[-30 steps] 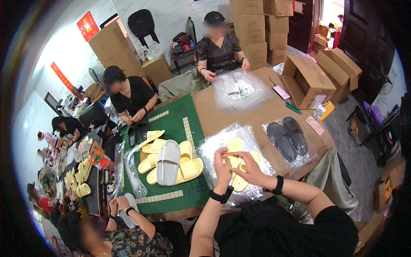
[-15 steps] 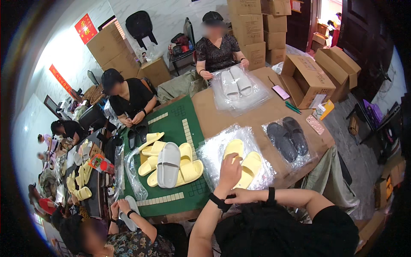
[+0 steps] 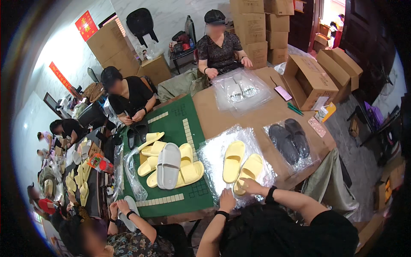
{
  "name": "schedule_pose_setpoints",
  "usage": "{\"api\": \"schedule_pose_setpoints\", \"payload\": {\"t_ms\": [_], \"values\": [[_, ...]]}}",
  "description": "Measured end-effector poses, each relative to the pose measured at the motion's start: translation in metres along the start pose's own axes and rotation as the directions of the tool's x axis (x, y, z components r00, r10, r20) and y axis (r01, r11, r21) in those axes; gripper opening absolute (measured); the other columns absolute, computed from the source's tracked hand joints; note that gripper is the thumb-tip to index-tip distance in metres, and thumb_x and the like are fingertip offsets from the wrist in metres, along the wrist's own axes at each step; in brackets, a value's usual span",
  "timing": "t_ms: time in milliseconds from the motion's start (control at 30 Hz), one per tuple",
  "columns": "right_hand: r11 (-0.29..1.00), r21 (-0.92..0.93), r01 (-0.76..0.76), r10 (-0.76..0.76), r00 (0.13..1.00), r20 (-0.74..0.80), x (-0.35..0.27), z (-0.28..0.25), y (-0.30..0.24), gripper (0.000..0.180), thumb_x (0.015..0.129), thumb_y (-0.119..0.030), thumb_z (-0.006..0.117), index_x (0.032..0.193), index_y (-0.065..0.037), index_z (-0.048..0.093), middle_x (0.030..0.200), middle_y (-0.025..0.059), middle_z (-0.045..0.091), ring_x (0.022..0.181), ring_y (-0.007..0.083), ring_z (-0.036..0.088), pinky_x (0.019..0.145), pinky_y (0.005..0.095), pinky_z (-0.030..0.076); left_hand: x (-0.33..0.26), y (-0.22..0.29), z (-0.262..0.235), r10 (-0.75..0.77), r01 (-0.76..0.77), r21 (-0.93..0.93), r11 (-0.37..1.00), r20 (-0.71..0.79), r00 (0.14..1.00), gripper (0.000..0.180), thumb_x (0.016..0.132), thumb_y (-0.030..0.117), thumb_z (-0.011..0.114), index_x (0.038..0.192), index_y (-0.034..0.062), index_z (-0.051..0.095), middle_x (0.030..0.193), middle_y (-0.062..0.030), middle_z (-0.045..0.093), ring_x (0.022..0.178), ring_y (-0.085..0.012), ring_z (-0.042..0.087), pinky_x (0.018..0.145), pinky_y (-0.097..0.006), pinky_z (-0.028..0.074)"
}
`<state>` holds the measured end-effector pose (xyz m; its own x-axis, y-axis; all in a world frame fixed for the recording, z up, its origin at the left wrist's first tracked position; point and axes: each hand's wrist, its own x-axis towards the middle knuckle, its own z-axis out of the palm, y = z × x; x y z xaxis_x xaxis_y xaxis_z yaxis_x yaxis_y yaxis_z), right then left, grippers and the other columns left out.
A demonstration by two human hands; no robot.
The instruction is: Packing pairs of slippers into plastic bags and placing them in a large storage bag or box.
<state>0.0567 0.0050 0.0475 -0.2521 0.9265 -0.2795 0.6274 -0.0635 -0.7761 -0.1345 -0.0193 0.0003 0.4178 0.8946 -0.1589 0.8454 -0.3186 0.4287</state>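
Note:
Two pale yellow slippers lie side by side on a stack of clear plastic bags (image 3: 209,165). My right hand (image 3: 252,187) grips the heel of the right slipper (image 3: 250,167). The left slipper (image 3: 233,160) lies free of both hands. At the bags' near edge, my left hand (image 3: 227,200) rests with its fingers stretched forward and no slipper in it; its fingertips are partly hidden. To the left, on a green mat (image 3: 171,124), a grey slipper (image 3: 169,165) lies across a pile of yellow slippers (image 3: 191,169).
A bagged dark pair (image 3: 289,143) lies on the right. Across the table a person (image 3: 220,47) has a bagged grey pair (image 3: 242,92). More people sit left (image 3: 128,98) and near left (image 3: 124,240). An open carton (image 3: 310,81), phone (image 3: 282,93) and green scissors (image 3: 295,109) occupy the far right.
My left hand has let go of the left yellow slipper and drawn back to the bags' near edge. My right hand has moved forward onto the right slipper's heel. The person opposite has lowered the bagged pair.

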Motion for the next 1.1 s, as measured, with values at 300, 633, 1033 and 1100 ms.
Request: {"api": "schedule_pose_setpoints", "payload": {"t_ms": [300,633,1033,1100], "values": [[0.9,-0.308,-0.308,0.249,0.944,-0.218,0.029,-0.01,-0.01,0.053,0.076,-0.039,0.051,0.126,-0.021,0.045,0.131,0.0276,0.033,0.12,0.0531,0.021,0.099,0.0605,0.011,-0.02,-0.013,0.035,0.086,-0.091,0.123,0.988,0.042,0.995,0.035,0.078,0.017,0.048,0.112,0.012,0.051,0.134,-0.0301,0.027,0.126,-0.0421,0.025,0.099,-0.052,0.025],[0.881,-0.395,-0.26,0.278,0.961,-0.013,0.084,-0.026,-0.018,0.071,0.077,-0.036,0.052,0.139,-0.023,0.021,0.127,0.0316,0.036,0.12,0.0523,0.024,0.101,0.0552,0.017,-0.025,0.003,0.024,0.088,-0.1,0.156,0.983,0.078,0.993,0.041,0.084,0.018,0.042,0.122,0.0325,0.049,0.141,-0.0203,0.018,0.126,-0.0443,0.021,0.101,-0.054,0.022],[0.936,-0.325,-0.137,0.064,0.973,-0.224,0.073,-0.038,0.021,0.063,0.075,-0.027,0.058,0.125,0.001,0.033,0.089,0.0297,0.057,0.089,0.0423,0.054,0.083,0.0474,0.039,-0.033,0.003,0.048,0.228,-0.245,0.521,0.817,0.099,0.969,0.04,0.086,0.025,0.039,0.125,0.0217,0.047,0.137,-0.0073,0.032,0.12,-0.0404,0.034,0.095,-0.057,0.029],[0.955,-0.27,-0.12,0.054,0.97,-0.238,0.048,-0.062,-0.002,0.058,0.075,-0.027,0.057,0.121,0.002,0.038,0.083,0.0269,0.058,0.083,0.0429,0.055,0.081,0.0477,0.039,-0.028,0.003,0.047,0.228,-0.244,0.565,0.788,0.1,0.968,0.04,0.086,0.023,0.04,0.125,0.0205,0.046,0.136,-0.0066,0.033,0.12,-0.0396,0.034,0.094,-0.056,0.03]]}}
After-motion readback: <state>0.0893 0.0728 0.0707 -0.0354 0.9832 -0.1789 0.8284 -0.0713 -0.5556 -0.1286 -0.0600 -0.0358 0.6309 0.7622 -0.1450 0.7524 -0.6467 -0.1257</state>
